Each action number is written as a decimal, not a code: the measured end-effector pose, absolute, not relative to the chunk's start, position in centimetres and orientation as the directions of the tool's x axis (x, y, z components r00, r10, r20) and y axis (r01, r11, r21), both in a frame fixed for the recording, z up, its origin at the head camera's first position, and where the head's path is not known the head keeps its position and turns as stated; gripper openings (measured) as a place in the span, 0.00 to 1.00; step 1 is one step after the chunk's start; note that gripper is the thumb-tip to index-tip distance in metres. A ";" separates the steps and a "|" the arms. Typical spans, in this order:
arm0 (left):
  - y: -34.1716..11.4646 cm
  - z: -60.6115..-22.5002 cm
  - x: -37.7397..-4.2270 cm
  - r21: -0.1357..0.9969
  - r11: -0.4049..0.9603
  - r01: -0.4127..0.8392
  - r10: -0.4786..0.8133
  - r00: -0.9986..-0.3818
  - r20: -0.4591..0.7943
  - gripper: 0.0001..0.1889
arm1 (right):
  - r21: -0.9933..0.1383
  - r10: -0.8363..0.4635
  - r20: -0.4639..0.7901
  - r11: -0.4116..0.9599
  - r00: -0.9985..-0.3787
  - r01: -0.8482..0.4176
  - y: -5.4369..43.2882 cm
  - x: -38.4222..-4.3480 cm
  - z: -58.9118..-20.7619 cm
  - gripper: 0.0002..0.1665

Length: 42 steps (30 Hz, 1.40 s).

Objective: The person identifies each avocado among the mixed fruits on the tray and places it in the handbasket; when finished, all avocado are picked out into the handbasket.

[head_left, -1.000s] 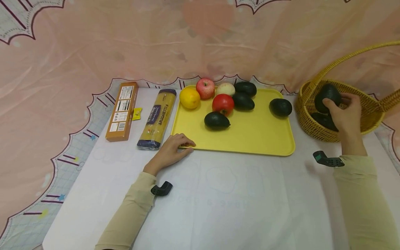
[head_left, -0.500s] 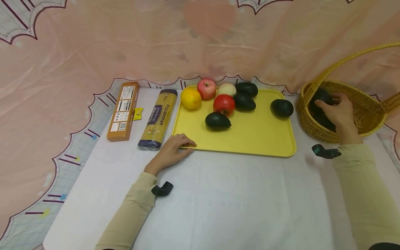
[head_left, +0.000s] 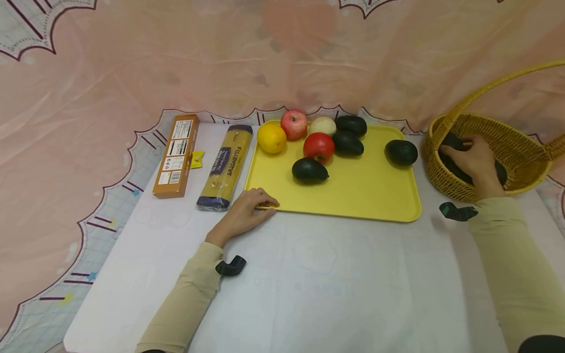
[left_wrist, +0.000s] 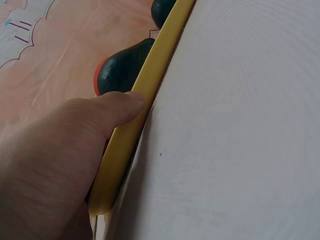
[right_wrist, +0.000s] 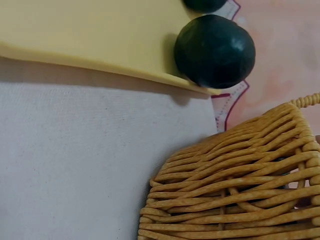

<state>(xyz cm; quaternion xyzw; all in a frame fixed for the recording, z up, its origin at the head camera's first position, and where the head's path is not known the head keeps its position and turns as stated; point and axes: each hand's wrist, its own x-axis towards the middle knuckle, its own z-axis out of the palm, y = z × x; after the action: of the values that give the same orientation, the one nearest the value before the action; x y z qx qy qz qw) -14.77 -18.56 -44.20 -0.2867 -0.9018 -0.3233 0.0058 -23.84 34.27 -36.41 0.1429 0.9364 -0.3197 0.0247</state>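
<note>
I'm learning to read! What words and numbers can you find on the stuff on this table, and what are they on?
"SPAGHETTI": on the long yellow and dark blue pasta packet, left of the yellow tray.
A smaller line above it on the same packet: too blurred to read.
Orange box: white panels of print and a barcode, all too small to read.
Small yellow tag beside the box: nothing readable.
Wrist views: no text.

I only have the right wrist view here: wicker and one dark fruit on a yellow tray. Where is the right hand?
Observer: The right hand is inside the wicker basket, on a dark avocado.
Operator: And the other hand?
Observer: The left hand rests on the near left corner of the yellow tray.
Operator: Anything beside the tray?
Observer: A spaghetti packet and an orange box lie to its left.
</note>
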 end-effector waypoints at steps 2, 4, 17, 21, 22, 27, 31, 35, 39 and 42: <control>-18.5 -44.2 -14.8 0.577 0.628 0.523 0.513 -0.835 0.198 0.08 | -0.575 0.246 -0.145 0.768 -0.958 0.284 34.3 -23.9 -36.3 0.54; -18.5 -44.2 -14.9 0.575 0.626 0.527 0.514 -0.833 0.203 0.08 | -0.560 0.240 -0.153 0.778 -0.959 0.284 34.3 -23.9 -36.3 0.55; -18.6 -44.2 -14.8 0.581 0.625 0.522 0.510 -0.836 0.203 0.09 | -0.539 0.220 -0.161 0.797 -0.962 0.272 34.3 -23.5 -36.1 0.55; -18.5 -44.3 -14.8 0.585 0.622 0.520 0.510 -0.837 0.201 0.08 | -0.557 0.223 -0.116 0.792 -0.968 0.249 34.3 -23.1 -36.1 0.52; -18.5 -44.3 -14.8 0.586 0.623 0.519 0.510 -0.837 0.199 0.08 | -0.562 0.224 -0.100 0.791 -0.969 0.241 34.3 -23.0 -36.0 0.51; -18.5 -44.3 -14.7 0.583 0.626 0.518 0.510 -0.837 0.197 0.08 | -0.593 0.237 -0.024 0.779 -0.971 0.205 33.9 -22.2 -36.1 0.47; -18.5 -44.3 -14.7 0.586 0.623 0.518 0.511 -0.837 0.196 0.09 | -0.606 0.252 0.023 0.773 -0.967 0.187 33.2 -21.7 -36.0 0.44; -18.5 -44.3 -14.6 0.586 0.623 0.519 0.511 -0.836 0.197 0.08 | -0.628 0.267 0.071 0.761 -0.961 0.165 32.5 -21.2 -35.8 0.41; -18.5 -44.3 -14.7 0.585 0.619 0.523 0.512 -0.834 0.204 0.08 | -0.663 0.282 0.144 0.739 -0.949 0.119 31.7 -20.7 -35.7 0.36; -18.5 -44.2 -14.7 0.589 0.620 0.519 0.511 -0.836 0.199 0.08 | -0.690 0.286 0.197 0.720 -0.938 0.075 31.0 -20.3 -35.6 0.30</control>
<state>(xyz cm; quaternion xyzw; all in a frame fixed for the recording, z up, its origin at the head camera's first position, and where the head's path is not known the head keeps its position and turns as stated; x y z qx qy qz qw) -14.68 -18.52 -44.18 -0.2862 -0.8999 -0.3290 0.0060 -20.33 31.00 -35.63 0.0986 0.9158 -0.3607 -0.1466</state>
